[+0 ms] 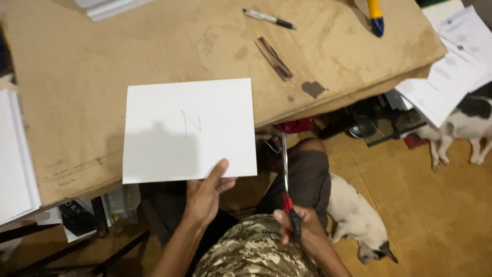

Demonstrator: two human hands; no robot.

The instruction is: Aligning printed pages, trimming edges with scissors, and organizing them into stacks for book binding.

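Paper sheet (189,131) uncut, overhanging the table's (72,77) near edge; your left hand (205,197) pinches its bottom edge, your right hand's (297,223) fingers curl around red-handled scissors (286,190), blades together, not touching it yet.

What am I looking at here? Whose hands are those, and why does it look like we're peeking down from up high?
The camera sits on a person's head and looks down, so you see their own two arms. Their left hand pinches the bottom edge of a white sheet of paper with a small pencil mark on it. Their right hand holds scissors with red and black handles, blades pointing up beside the paper. In front is a brown table with a pen, a dark flat strip and a yellow and blue tool on it. On the floor lie two black and white animals, probably dogs.
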